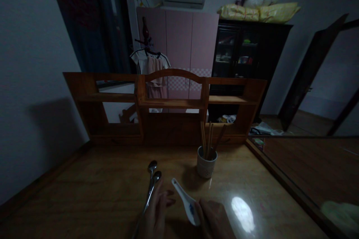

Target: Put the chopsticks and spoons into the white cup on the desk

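Note:
My right hand [214, 218] pinches a white ceramic soup spoon [183, 196] by its bowl end. Its handle points up and to the left, and a blue pattern shows in the bowl. To the left of it, my left hand [157, 209] is open, with fingers apart and nothing visible between them. Two long-handled metal spoons [151, 179] lie right beside that hand, bowls pointing away from me; the hand partly hides their handles, and whether it touches them I cannot tell. Beyond my right hand stands a light cup [206, 166] with several wooden chopsticks [209, 140] in it.
The wooden tabletop [112, 179] has a raised shelf unit [171, 102] along its back edge. A wall [33, 119] borders the left side. At the right runs a raised table edge [283, 175], with wooden floor past it. A bright reflection glares on the tabletop near my right hand.

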### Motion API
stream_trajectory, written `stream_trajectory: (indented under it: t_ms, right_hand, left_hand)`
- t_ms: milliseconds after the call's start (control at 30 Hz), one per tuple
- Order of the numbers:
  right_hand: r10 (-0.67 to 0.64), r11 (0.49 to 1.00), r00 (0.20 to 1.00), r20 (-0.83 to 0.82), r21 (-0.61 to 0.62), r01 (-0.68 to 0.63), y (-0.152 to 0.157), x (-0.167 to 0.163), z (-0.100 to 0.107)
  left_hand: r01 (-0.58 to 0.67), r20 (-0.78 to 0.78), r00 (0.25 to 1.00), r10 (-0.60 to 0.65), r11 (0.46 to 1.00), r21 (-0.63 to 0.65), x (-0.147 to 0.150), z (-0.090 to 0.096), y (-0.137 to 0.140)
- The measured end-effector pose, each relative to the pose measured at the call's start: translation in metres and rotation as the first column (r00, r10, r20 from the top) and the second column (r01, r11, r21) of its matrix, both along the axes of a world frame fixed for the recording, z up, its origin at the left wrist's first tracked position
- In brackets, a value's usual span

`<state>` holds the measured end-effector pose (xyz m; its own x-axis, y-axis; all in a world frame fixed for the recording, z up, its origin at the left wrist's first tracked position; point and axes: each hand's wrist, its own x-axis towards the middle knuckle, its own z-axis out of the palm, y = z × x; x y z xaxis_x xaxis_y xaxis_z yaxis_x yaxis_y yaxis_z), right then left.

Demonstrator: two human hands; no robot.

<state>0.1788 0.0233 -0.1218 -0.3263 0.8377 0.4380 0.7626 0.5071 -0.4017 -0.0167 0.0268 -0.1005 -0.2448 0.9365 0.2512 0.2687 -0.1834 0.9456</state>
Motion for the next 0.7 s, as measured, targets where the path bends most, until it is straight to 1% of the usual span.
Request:
stream_trajectory:
  t_ms: [33,100,133,167,233,333,467,533,600,700]
  right_hand:
    - [0.011,1.0,1.0,-0.003,0.006,-0.011,0.0,0.0,0.001]
    - [0.043,0.999,0.999,-0.016,0.034,-0.042,0.002,0.001,0.003]
    - [0.062,0.996,0.998,-0.025,0.058,-0.061,0.002,0.001,0.003]
    - [0.081,0.993,0.996,-0.031,0.086,-0.078,0.003,0.001,0.003]
    - [0.093,0.989,0.995,-0.048,0.119,-0.087,0.004,0.003,0.002]
    - [0.086,0.995,0.993,-0.077,0.066,-0.081,0.006,0.004,0.001]
    - [0.073,0.997,0.993,-0.087,0.011,-0.073,0.006,0.003,0.001]
    - [0.072,0.997,0.994,-0.08,-0.006,-0.073,0.005,0.003,0.002]
    - [0.066,0.997,0.995,-0.079,-0.036,-0.069,0.004,0.003,0.002]
    - [0.052,0.989,0.991,-0.12,-0.129,-0.068,0.002,0.002,0.005]
  left_hand:
    - [0.051,0.113,0.993,-0.042,0.996,-0.075,0.003,-0.002,-0.002]
    - [0.214,0.321,0.936,-0.145,0.958,-0.19,0.012,-0.009,-0.005]
    - [0.277,0.396,0.901,-0.176,0.936,-0.216,0.018,-0.014,-0.006]
    - [0.308,0.449,0.875,-0.182,0.924,-0.227,0.023,-0.019,-0.006]
    - [0.309,0.479,0.863,-0.164,0.92,-0.243,0.034,-0.028,-0.006]
    - [0.328,0.477,0.858,-0.189,0.917,-0.226,0.043,-0.037,-0.003]
    - [0.356,0.524,0.825,-0.209,0.914,-0.195,0.043,-0.039,0.001]
    - [0.39,0.543,0.804,-0.244,0.905,-0.17,0.04,-0.039,0.002]
    - [0.444,0.548,0.783,-0.294,0.882,-0.161,0.037,-0.039,0.002]
    - [0.525,0.547,0.756,-0.36,0.833,-0.176,0.032,-0.037,0.002]
